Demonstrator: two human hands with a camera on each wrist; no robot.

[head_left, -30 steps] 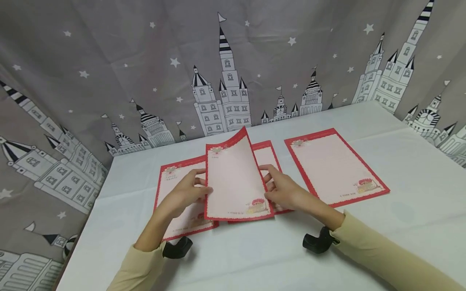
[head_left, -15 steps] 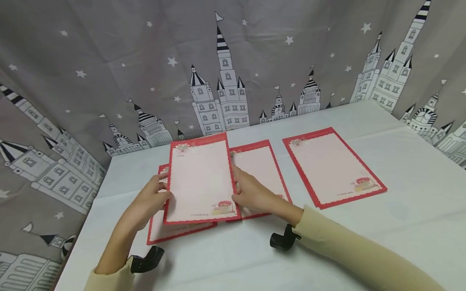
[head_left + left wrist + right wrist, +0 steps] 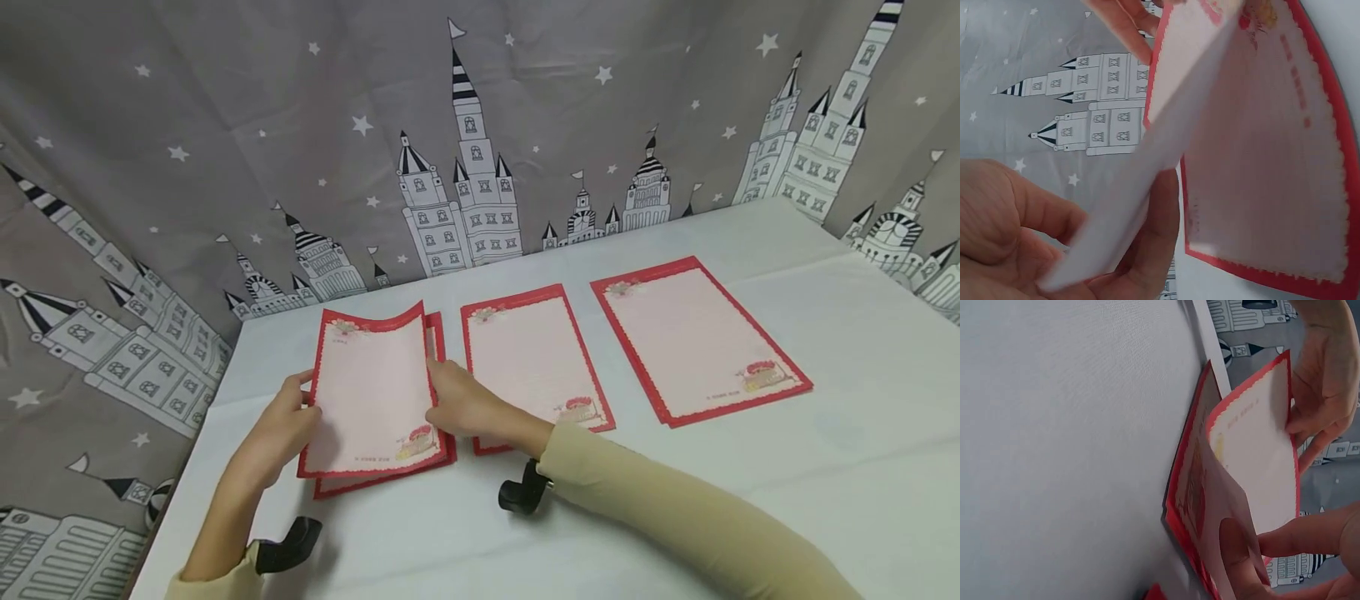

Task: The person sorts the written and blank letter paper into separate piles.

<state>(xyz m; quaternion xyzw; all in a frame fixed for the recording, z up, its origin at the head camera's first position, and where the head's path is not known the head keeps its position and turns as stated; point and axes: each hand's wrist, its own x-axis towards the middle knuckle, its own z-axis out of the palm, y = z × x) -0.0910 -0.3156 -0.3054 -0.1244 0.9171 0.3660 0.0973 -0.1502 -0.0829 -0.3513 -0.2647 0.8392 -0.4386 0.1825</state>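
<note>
My left hand (image 3: 281, 429) and my right hand (image 3: 468, 404) hold a red-bordered sheet of letter paper (image 3: 371, 387) by its two long sides. The sheet bows between them, its top edge sagging in the middle. In the right wrist view, the right thumb and fingers pinch the paper's edge (image 3: 1235, 487), with the left hand (image 3: 1329, 381) at the opposite side. The left wrist view shows the left fingers (image 3: 1160, 219) curled round the sheet's near edge. Just beneath lies a matching sheet (image 3: 375, 483), mostly hidden by the held one.
One similar sheet (image 3: 525, 350) lies in the middle of the white-covered table (image 3: 675, 517). To its right is a small stack of the same paper (image 3: 697, 342), its edges slightly offset. A grey curtain (image 3: 315, 125) printed with castles hangs behind the table.
Both hands have carried the held sheet leftward, from over the middle sheet to over the left one. The middle sheet is now mostly uncovered.
</note>
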